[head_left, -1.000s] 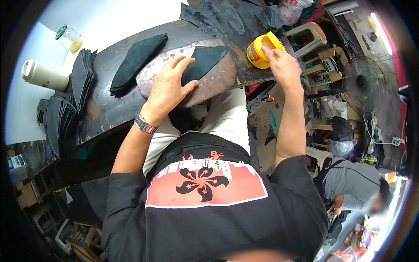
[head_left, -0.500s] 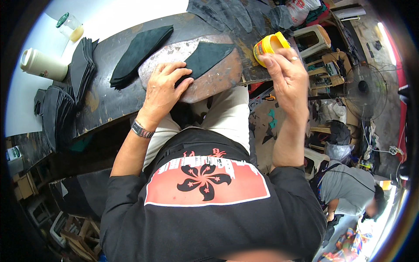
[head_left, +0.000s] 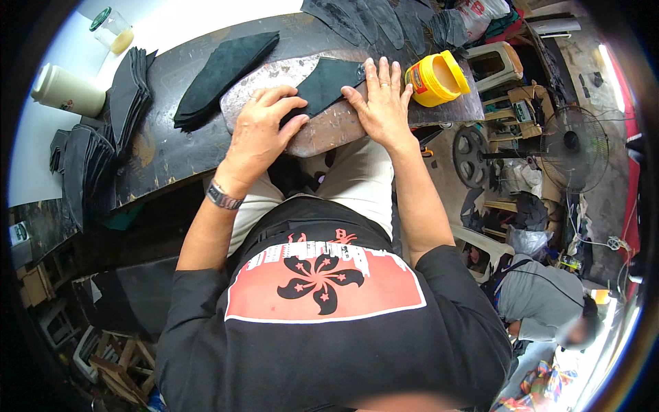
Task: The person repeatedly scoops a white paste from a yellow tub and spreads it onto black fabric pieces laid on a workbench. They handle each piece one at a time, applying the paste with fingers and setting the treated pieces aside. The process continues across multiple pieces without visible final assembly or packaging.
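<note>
- My right hand (head_left: 383, 103) has left the yellow tub (head_left: 436, 77), which it was at a second ago, and now lies flat with fingers spread on the dark leather piece (head_left: 328, 84); it grips nothing.
- That tub stands alone at about 2 o'clock of the piece, near my right fingertips but not touching them, open-topped with a pale fill inside.
- My left hand (head_left: 264, 134) has stayed on the work, at about 8 o'clock of the piece, fingers loosely curled and pressing down on its lower-left edge.
- From that I judge the dipping at the tub is over for now and the piece is being pressed flat with both palms.
- The piece is a dark, matte, roughly triangular cut, soft-looking like suede, lying on a worn grey slab (head_left: 329, 130) with a mottled, scuffed face and rounded corners.
- The slab rests on a dark, stained workbench (head_left: 171, 147).
- At 10 o'clock of the piece lies a stack of similar dark cuts (head_left: 223, 75), long and pointed.
- More dark cut pieces (head_left: 374, 17) fan out at 12 o'clock.
- At far 9 o'clock stand a white bottle (head_left: 67, 90) and a small jar (head_left: 113, 31).
</note>
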`<state>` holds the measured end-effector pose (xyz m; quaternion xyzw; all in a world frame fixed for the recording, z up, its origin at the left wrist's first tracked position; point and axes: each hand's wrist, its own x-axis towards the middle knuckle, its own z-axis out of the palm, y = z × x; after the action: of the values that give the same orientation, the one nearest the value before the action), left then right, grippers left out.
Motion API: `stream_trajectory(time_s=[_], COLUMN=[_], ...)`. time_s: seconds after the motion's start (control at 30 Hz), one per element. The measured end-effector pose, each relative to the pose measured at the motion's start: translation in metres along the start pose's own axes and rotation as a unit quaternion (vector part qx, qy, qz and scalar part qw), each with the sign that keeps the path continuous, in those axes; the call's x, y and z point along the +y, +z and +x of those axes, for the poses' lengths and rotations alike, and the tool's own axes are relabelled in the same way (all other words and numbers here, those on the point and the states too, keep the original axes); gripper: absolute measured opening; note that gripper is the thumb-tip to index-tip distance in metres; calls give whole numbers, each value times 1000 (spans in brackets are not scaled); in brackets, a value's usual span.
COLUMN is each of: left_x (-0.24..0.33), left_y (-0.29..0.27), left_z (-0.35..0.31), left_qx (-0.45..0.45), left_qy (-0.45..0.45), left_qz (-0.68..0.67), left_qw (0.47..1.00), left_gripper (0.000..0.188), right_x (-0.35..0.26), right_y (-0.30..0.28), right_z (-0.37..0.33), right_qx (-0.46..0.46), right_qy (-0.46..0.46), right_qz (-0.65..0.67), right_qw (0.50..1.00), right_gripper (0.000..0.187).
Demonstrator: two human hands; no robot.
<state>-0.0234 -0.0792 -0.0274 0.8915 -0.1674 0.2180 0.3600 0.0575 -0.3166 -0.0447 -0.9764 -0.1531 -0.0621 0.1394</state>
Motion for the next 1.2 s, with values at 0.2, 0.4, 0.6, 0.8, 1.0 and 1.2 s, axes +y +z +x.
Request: stream_trajectory(time_s=[0.2, 0.4, 0.6, 0.8, 1.0, 1.2], left_x=[-7, -7, -19, -29, -37, -39], left_y=[-22, -22, -28, -33, -37, -41], left_z=[-11, -13, -10, -3, 3, 7], left_qx=[-40, -35, -60, -92, -115, -135], left_qy=[-29, -30, -34, -37, -39, -34], left_qz=[-23, -25, -56, -76, -81, -96], left_qw=[999, 999, 996, 992, 989, 986], left_gripper=[22, 19, 17, 16, 21, 27], right_x=[-18, 15, 10, -30, -66, -82], right_y=[-5, -12, -19, -18, -9, -11], right_z=[-25, 8, 2, -21, -41, -48], right_qx=[-9, -20, -69, -76, -80, -107], right_qy=[-74, -85, -154, -227, -268, -264], right_qz=[-53, -124, -141, -105, -48, 30], right_qw=[996, 988, 975, 965, 959, 958], right_gripper=[87, 88, 77, 77, 83, 72])
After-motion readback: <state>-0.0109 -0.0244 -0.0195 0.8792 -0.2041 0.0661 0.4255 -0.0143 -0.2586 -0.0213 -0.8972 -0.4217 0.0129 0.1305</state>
